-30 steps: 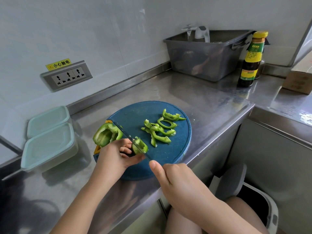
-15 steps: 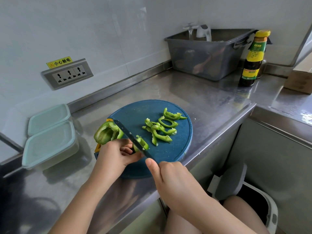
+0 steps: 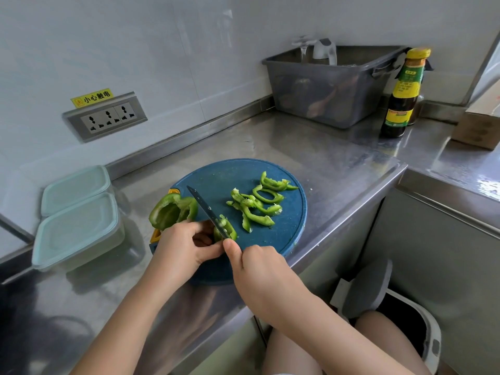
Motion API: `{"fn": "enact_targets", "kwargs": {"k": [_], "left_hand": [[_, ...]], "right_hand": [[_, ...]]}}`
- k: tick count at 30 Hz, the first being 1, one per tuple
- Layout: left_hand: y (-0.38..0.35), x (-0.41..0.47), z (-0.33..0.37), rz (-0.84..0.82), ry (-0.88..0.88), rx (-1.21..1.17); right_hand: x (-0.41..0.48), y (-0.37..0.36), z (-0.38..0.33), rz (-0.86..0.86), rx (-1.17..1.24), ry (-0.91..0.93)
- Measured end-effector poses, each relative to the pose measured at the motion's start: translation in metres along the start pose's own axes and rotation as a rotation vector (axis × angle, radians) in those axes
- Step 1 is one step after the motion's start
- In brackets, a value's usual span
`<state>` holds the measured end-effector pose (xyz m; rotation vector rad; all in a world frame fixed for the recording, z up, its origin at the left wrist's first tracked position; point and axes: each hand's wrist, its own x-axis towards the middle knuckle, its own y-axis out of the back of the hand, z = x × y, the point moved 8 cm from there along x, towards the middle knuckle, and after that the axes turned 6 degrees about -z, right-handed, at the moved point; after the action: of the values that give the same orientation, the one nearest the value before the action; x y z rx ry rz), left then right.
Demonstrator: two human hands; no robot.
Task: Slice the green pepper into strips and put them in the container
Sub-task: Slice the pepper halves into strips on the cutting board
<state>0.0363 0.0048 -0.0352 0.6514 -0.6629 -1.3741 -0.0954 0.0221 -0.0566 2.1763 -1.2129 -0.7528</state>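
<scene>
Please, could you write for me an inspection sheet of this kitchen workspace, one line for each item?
Surface: stainless steel counter, shiny; round blue cutting board near its front edge.
Job's things: black-bladed knife across small green pepper piece; large hollow pepper half at the board's left edge; cut green strips on its right; two lidded clear containers left of the board, closed.
Clutter: grey plastic tub, dark sauce bottle with yellow cap, cardboard box, at the back.
Hands: left hand holds the small piece; right hand grips the knife.
Cables: nothing seen.
Surroundings: white wall, triple wall socket, waste bin with raised grey lid below.
</scene>
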Motion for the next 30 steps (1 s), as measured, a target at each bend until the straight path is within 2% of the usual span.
{"fn": "enact_targets", "kwargs": {"k": [10,17,22,27,30], "left_hand": [[-0.001,0.004,-0.003,-0.025,-0.065,0.058],[-0.002,0.005,-0.003,0.018,-0.091,0.077],[-0.008,0.005,-0.004,0.025,-0.138,0.059],[-0.006,0.005,0.000,0.017,-0.134,0.073],[-0.005,0.005,-0.002,0.017,-0.120,0.111]], "right_hand": [[0.006,-0.001,-0.004,-0.039,0.028,-0.074],[0.013,0.001,-0.006,-0.070,0.018,-0.121],[0.023,0.018,-0.021,-0.090,0.040,-0.002],[0.044,0.005,-0.017,-0.168,-0.139,-0.105],[0.050,0.000,-0.023,-0.174,-0.275,-0.044]]}}
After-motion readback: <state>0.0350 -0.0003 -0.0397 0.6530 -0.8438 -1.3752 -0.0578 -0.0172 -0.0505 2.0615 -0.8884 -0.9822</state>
